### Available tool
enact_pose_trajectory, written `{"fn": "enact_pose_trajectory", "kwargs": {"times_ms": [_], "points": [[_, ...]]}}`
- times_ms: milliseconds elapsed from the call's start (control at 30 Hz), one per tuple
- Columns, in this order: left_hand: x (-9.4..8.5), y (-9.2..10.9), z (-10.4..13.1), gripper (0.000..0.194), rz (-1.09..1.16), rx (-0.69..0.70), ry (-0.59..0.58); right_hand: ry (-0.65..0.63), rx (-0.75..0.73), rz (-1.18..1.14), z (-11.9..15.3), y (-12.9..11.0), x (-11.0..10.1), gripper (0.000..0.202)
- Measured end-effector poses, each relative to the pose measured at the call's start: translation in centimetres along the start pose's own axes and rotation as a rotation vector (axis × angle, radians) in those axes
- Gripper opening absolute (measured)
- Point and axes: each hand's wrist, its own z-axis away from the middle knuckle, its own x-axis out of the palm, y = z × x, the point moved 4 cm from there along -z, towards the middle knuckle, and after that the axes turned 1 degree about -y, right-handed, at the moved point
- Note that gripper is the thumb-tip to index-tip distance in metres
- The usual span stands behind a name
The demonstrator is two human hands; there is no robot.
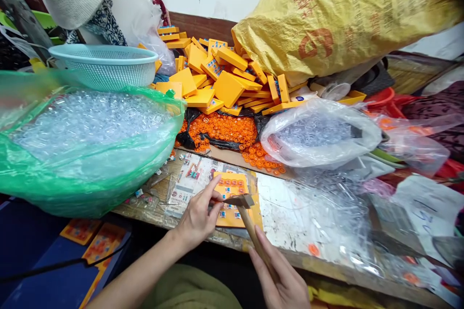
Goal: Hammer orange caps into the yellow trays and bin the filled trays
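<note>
My right hand (279, 275) is wrapped round the wooden handle of a hammer (250, 224). The hammer's metal head hangs over an orange-yellow panel (226, 222) and hides part of it. Along the panel's top runs a row of orange round caps (232, 183); small blue-and-white switch-like parts (227, 214) sit lower down. At the panel's left edge lies my left hand (199, 215), its index finger stretched out and its thumb apart. Those fingertips are close to the hammer head, and I make out nothing held in them. A printed sheet (181, 195) shows to the panel's left.
A green bag (108, 178) of clear pieces fills the left. Behind are piled yellow panels (228, 89), orange caps (224, 128) in black plastic, and a blue basket (105, 65). A white bag (322, 154) and a big yellow sack (337, 24) stand right.
</note>
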Motion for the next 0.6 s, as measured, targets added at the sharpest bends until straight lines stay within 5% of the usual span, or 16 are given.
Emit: {"fn": "enact_pose_trajectory", "kwargs": {"times_ms": [267, 433, 600], "points": [[0.28, -0.13, 0.15, 0.059, -0.056, -0.020, -0.081, 0.094, 0.255, -0.091, 0.53, 0.78, 0.00, 0.037], [0.50, 0.38, -0.25, 0.065, -0.047, -0.041, -0.101, 0.066, 0.205, -0.078, 0.55, 0.78, -0.10, 0.034], [0.86, -0.02, -0.52, 0.066, -0.048, -0.104, -0.145, -0.169, 0.058, 0.044, 0.04, 0.98, -0.15, 0.037]]}}
